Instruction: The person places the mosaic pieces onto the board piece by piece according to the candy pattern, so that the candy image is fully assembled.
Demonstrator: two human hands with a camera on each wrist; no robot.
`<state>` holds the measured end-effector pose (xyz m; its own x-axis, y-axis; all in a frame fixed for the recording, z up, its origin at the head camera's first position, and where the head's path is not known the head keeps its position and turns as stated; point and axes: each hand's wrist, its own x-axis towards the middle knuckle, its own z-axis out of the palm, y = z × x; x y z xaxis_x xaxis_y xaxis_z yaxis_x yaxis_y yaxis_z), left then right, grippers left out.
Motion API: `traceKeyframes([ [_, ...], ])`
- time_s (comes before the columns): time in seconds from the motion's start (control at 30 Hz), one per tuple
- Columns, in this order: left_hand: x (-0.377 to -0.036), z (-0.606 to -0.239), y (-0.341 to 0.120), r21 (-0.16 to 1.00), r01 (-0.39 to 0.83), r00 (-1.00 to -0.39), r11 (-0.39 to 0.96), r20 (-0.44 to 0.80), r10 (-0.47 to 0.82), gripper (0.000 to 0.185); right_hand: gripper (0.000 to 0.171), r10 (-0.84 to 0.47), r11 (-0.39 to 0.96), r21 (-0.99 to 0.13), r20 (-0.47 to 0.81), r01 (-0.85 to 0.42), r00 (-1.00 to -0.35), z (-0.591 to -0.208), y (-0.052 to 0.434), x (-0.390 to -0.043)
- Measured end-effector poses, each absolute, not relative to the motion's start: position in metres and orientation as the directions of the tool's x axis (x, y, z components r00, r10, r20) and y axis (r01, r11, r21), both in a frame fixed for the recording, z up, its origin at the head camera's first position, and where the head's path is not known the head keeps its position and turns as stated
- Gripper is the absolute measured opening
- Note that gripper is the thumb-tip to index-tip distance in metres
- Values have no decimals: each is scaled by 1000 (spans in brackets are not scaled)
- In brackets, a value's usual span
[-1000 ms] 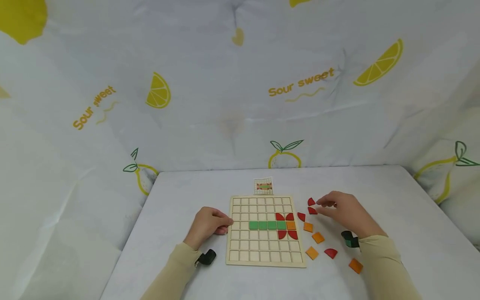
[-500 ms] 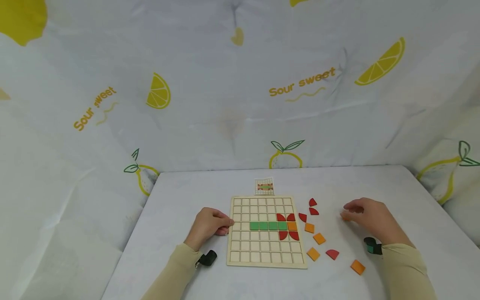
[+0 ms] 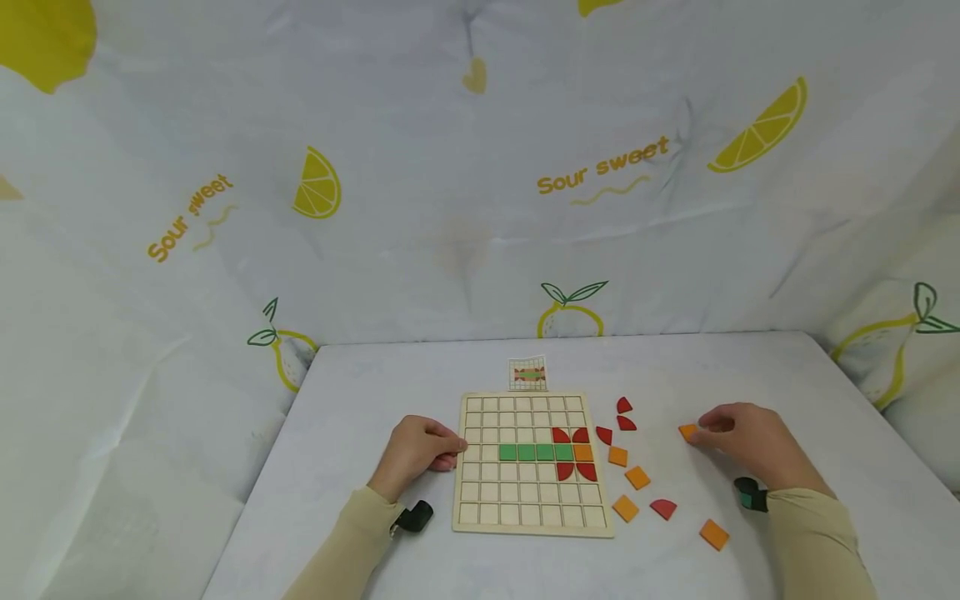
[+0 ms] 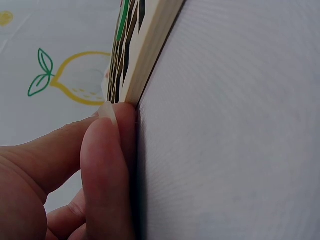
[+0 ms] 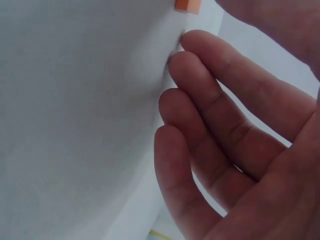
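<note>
Right hand [image 3: 753, 443] moved right from the red quarter-circle pieces [image 3: 624, 414], fingers [image 3: 707, 432] now touching an orange square [image 3: 687, 432]

Green row [image 3: 535, 452], red quarter-circles [image 3: 570, 435] — orange squares [image 3: 637, 477], lemon-print cloth [image 3: 480, 167]

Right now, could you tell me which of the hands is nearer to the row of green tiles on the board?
Left. The left hand rests at the board's left edge, beside the green tiles; the right hand is farther, right of the board.
</note>
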<state>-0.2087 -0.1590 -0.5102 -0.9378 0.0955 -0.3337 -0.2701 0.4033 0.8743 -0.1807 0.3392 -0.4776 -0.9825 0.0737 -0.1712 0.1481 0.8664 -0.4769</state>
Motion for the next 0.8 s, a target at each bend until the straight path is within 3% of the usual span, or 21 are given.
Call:
traceKeyframes([
  [0.23,-209,-511,-161,876,-268,-938,401,-333,100,19,57,79,866,-475,-179,157,-981,-482,337,-183],
  [0.8,-209,-511,-160,873,-262,-941,411,-326,91,22,45,82,866,-469,-214,176,-973,-478,332,-182],
])
